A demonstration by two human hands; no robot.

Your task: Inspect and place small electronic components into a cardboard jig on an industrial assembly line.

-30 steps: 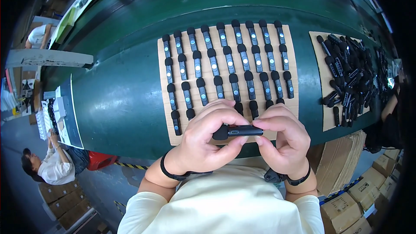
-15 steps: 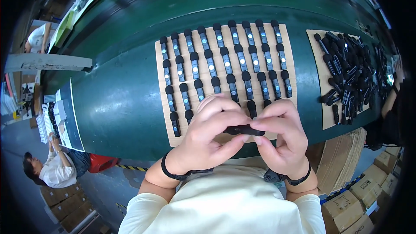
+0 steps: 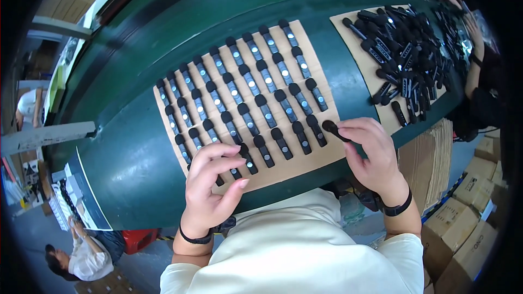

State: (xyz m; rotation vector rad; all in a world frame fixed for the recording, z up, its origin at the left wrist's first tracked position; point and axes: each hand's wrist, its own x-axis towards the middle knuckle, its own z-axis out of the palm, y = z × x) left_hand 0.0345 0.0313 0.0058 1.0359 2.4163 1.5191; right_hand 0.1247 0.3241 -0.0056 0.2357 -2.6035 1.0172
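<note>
Small black microphones (image 3: 265,111) with round foam heads and pale round dots lie in several rows on a cardboard sheet (image 3: 267,173). My right hand (image 3: 376,155) pinches one microphone (image 3: 330,127) between thumb and fingers at the sheet's right edge, beside the end of the nearest row. The foam head of that microphone points up and left; my fingers cover part of its body. Over the sheet's near left corner is my left hand (image 3: 210,185), its fingers apart and holding nothing. It hides some of the microphones there.
A second cardboard sheet (image 3: 348,43) at the right bears a loose heap of microphones (image 3: 403,60). Another person's hands (image 3: 474,32) are beyond it. A metal bar (image 3: 49,137) juts in at the left. Cartons (image 3: 452,223) stand at the lower right.
My hands were together over the near rows, with a black microphone between them. They have parted, my right hand taking the microphone rightward. The view has turned, shifting the sheets left.
</note>
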